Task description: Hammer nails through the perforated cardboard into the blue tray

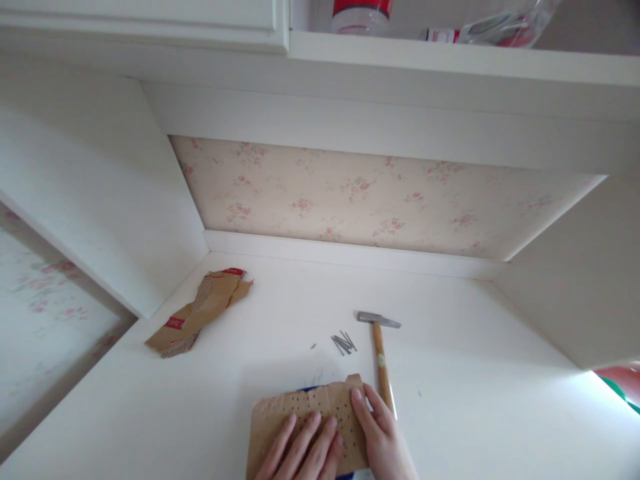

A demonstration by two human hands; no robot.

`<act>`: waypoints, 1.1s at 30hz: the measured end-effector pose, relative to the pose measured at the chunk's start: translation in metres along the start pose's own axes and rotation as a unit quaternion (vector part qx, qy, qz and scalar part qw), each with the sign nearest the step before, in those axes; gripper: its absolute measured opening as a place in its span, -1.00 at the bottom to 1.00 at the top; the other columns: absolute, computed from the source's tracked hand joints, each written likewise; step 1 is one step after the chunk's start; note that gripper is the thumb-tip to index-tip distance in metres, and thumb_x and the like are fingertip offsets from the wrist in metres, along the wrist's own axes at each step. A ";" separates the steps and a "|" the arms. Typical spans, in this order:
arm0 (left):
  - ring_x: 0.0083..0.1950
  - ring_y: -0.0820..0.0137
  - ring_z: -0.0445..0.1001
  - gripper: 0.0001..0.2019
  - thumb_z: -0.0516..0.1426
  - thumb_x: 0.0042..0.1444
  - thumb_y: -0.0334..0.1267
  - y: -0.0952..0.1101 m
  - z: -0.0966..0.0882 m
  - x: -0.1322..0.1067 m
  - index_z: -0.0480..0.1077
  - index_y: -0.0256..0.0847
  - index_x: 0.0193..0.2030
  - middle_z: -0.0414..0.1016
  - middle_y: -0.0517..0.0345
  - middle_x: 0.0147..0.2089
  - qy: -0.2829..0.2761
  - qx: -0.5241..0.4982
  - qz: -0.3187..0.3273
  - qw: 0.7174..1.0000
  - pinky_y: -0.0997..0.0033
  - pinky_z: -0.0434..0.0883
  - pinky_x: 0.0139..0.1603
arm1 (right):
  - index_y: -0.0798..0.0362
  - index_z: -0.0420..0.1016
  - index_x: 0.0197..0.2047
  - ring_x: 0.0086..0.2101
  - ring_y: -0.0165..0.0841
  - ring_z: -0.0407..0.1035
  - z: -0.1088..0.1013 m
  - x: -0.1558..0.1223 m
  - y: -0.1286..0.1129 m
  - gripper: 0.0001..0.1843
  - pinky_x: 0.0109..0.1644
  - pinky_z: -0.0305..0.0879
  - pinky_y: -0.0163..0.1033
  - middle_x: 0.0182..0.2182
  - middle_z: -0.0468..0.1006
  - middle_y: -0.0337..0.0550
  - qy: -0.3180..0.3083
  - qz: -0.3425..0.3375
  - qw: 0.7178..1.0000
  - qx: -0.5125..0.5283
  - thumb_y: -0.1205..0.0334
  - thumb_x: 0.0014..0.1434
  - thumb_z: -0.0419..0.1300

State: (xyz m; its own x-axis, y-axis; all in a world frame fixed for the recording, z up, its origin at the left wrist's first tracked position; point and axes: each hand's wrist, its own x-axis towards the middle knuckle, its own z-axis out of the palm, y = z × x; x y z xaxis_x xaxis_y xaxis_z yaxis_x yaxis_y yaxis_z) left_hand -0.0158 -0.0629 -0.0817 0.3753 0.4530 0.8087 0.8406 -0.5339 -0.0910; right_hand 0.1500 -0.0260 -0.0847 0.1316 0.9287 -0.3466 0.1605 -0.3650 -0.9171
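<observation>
At the bottom centre of the frame, a brown cardboard sheet dotted with rows of small holes lies flat on the white counter. A sliver of something blue shows from under its top edge.

The left hand rests palm down on the sheet. Its fingers are spread and released, lying flat on the holes and grasping nothing. The right hand sits at the sheet's right edge. Its fingers are also stretched out and unclenched, and their tips touch the upper right corner of the cardboard.

Just beside the right hand, on its right, lies a hammer with a wooden handle. Its metal head points toward the back wall, and the lower end of the handle runs down past the hand. Whether the handle touches the hand cannot be told.

A small heap of nails lies left of the hammer head and above the sheet. 1 loose nail lies apart, further left.

In the left middle of the frame, well apart from the hands, a torn scrap of cardboard with red labels lies near the counter's corner.

Flowered wallpaper covers the back wall. Along the top edge, a shelf carries a jar with a red label and a clear plastic bag.
</observation>
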 end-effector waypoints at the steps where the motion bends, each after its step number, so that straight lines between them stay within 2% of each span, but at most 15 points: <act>1: 0.06 0.49 0.53 -0.69 -0.01 0.41 -0.36 -0.001 0.001 -0.001 0.58 -0.07 -0.15 0.64 0.40 -0.05 -0.012 -0.001 0.007 1.000 0.21 -0.02 0.50 | -0.01 0.58 -0.09 -0.21 -0.09 0.56 0.000 0.000 0.001 -0.34 -0.05 0.44 -0.12 -0.29 0.72 -0.10 0.005 0.002 1.000 -0.006 -0.40 0.05 0.15; 6: 0.22 0.49 0.42 -0.69 -0.02 0.41 -0.32 -0.018 -0.008 0.002 0.57 -0.03 -0.10 0.62 0.43 0.00 -0.046 -0.021 0.044 0.998 0.24 -0.04 0.51 | 0.05 0.55 -0.05 0.08 0.03 0.44 0.001 0.000 0.004 -0.24 0.15 0.33 -0.05 -0.03 0.66 0.09 0.040 0.017 0.999 -0.030 -0.44 0.00 0.15; 9: 0.25 0.48 0.41 -0.72 0.00 0.41 -0.31 -0.022 -0.009 0.003 0.56 -0.04 -0.09 0.62 0.41 0.02 -0.050 -0.024 0.059 0.997 0.23 -0.02 0.51 | 0.01 0.56 -0.06 0.00 0.00 0.49 0.001 0.000 0.005 -0.30 0.09 0.38 -0.08 -0.09 0.68 0.02 0.030 0.007 0.999 -0.029 -0.42 0.04 0.14; 14: 0.28 0.43 0.37 -0.71 0.00 0.41 -0.32 -0.017 -0.001 0.003 0.57 -0.06 -0.10 0.62 0.37 0.02 -0.044 -0.033 0.046 0.997 0.19 -0.03 0.51 | -0.01 0.59 -0.12 -0.09 -0.05 0.51 -0.003 0.000 0.000 -0.35 -0.02 0.43 -0.13 -0.17 0.70 -0.05 0.025 -0.011 0.999 -0.019 -0.40 0.05 0.14; 18: 0.30 0.37 0.34 -0.65 -0.02 0.41 -0.05 -0.017 0.005 0.003 0.57 -0.10 -0.09 0.61 0.30 0.04 -0.050 -0.049 0.070 0.995 0.17 -0.03 0.50 | 0.03 0.59 -0.12 -0.16 -0.09 0.52 -0.009 0.000 -0.009 -0.34 -0.08 0.43 -0.16 -0.24 0.70 -0.06 0.001 -0.009 1.000 0.010 -0.39 0.08 0.13; 20: 0.30 0.35 0.33 -0.63 0.00 0.39 0.01 -0.018 0.006 0.004 0.57 -0.11 -0.09 0.61 0.28 0.04 -0.052 -0.052 0.079 0.994 0.17 -0.04 0.51 | 0.04 0.58 -0.10 -0.17 -0.12 0.51 -0.013 -0.002 -0.014 -0.35 -0.06 0.42 -0.16 -0.22 0.69 -0.05 -0.025 0.001 0.999 0.026 -0.37 0.07 0.16; 22: 0.29 0.36 0.34 -0.65 0.00 0.39 -0.03 -0.019 0.006 0.005 0.57 -0.11 -0.09 0.61 0.29 0.04 -0.048 -0.052 0.075 0.995 0.16 -0.05 0.51 | 0.05 0.58 -0.10 -0.16 -0.15 0.48 -0.016 -0.003 -0.018 -0.37 0.02 0.38 -0.18 -0.20 0.67 -0.05 -0.047 0.023 0.997 0.054 -0.34 0.08 0.18; 24: 0.25 0.37 0.37 -0.64 -0.02 0.41 -0.06 -0.018 0.006 0.006 0.58 -0.11 -0.09 0.61 0.29 0.03 -0.043 -0.054 0.071 0.995 0.16 -0.06 0.51 | 0.05 0.58 -0.12 -0.22 -0.23 0.45 -0.021 -0.003 -0.021 -0.38 0.01 0.36 -0.21 -0.30 0.63 -0.14 -0.043 0.038 0.996 0.075 -0.34 0.14 0.13; 26: 0.22 0.39 0.40 -0.63 -0.04 0.42 -0.07 -0.018 0.005 0.007 0.58 -0.11 -0.09 0.61 0.28 0.02 -0.042 -0.055 0.068 0.995 0.16 -0.04 0.50 | 0.05 0.55 -0.10 -0.41 -0.31 0.36 -0.027 0.001 -0.025 -0.36 -0.23 0.35 -0.24 -0.51 0.45 -0.30 -0.015 0.014 0.999 0.037 -0.34 0.24 -0.03; 27: 0.20 0.39 0.41 -0.64 -0.03 0.41 -0.08 -0.017 0.005 0.007 0.58 -0.12 -0.09 0.61 0.28 0.02 -0.042 -0.054 0.069 0.995 0.17 -0.03 0.50 | 0.04 0.52 -0.07 -0.51 -0.35 0.26 -0.030 0.006 -0.027 -0.34 -0.39 0.26 -0.26 -0.59 0.28 -0.39 0.003 -0.013 1.000 -0.001 -0.32 0.28 -0.13; 28: 0.18 0.39 0.43 -0.65 -0.02 0.40 -0.09 -0.017 0.005 0.007 0.58 -0.12 -0.09 0.62 0.28 0.02 -0.042 -0.053 0.069 0.995 0.18 -0.03 0.50 | 0.05 0.48 -0.03 -0.56 -0.37 0.18 -0.033 0.013 -0.030 -0.33 -0.47 0.17 -0.26 -0.61 0.17 -0.43 0.008 -0.049 0.997 -0.066 -0.27 0.33 -0.22; 31: 0.12 0.40 0.46 -0.70 0.03 0.36 -0.11 -0.017 0.005 0.008 0.58 -0.13 -0.08 0.62 0.28 0.00 -0.038 -0.054 0.071 0.995 0.19 -0.04 0.50 | 0.05 0.46 -0.09 -0.57 -0.37 0.16 -0.039 0.040 -0.042 -0.38 -0.46 0.13 -0.26 -0.61 0.17 -0.44 0.021 -0.097 0.986 -0.137 -0.22 0.36 -0.23; 33: 0.10 0.39 0.47 -0.71 0.04 0.35 -0.13 -0.018 0.004 0.008 0.58 -0.14 -0.08 0.63 0.28 0.00 -0.033 -0.056 0.073 0.995 0.19 -0.04 0.50 | 0.00 0.49 -0.23 -0.49 -0.35 0.26 -0.040 0.060 -0.051 -0.49 -0.38 0.16 -0.24 -0.56 0.29 -0.38 0.015 -0.142 0.969 -0.202 -0.16 0.36 -0.12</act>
State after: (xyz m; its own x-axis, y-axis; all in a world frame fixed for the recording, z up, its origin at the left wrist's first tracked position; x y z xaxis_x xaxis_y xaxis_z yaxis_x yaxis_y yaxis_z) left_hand -0.0261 -0.0465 -0.0760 0.5179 0.4085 0.7516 0.7282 -0.6717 -0.1367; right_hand 0.1885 0.0454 -0.0508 0.0526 0.9954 -0.0804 0.5642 -0.0960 -0.8201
